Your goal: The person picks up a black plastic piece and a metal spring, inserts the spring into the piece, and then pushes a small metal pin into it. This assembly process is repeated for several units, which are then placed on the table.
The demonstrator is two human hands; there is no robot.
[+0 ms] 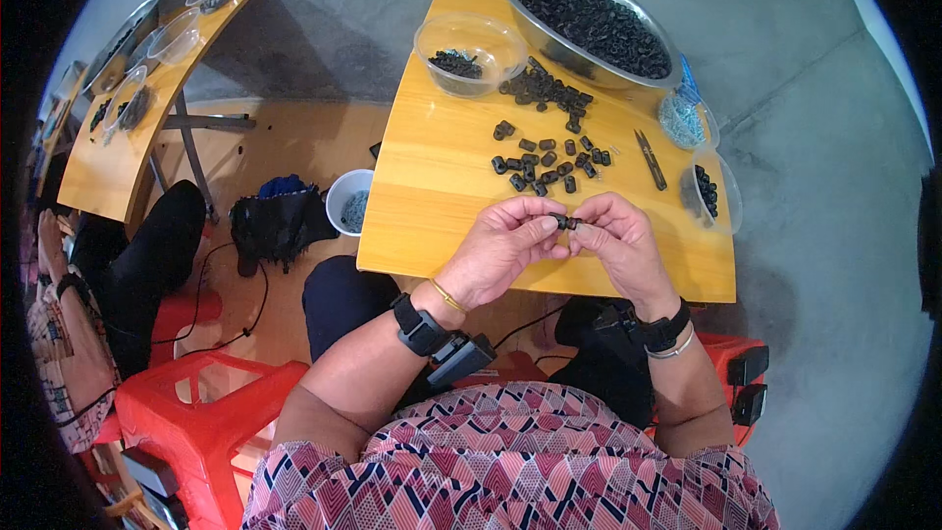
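Both hands were raised over the near edge of the yellow wooden counter (422, 206). Left hand (520, 238): thumb and fingertips pinched on one end of a small black part (564, 222). Right hand (610, 236): likewise pinched, on the part's other end. The part lay roughly crosswise between the two thumbs; its finer detail was hidden by the fingers.

Beyond the hands, short black cylindrical pieces (530, 174) were scattered on the counter, apart from one another in places, touching in others. Farther back, a denser heap of black pieces (545, 88) sat between a clear round tub (471, 87), partly filled with black pieces, and a wide steel basin (589, 70) loaded with many more.

Right of the scatter: a slim dark pointed tool (651, 162), tips directed away from the person. Along the right edge stood a clear tub of pale blue bits (683, 121) and, nearer, a tilted clear tub (726, 201) with rounded black pieces. Left of the counter, a white bucket (336, 201) stood on the floor.
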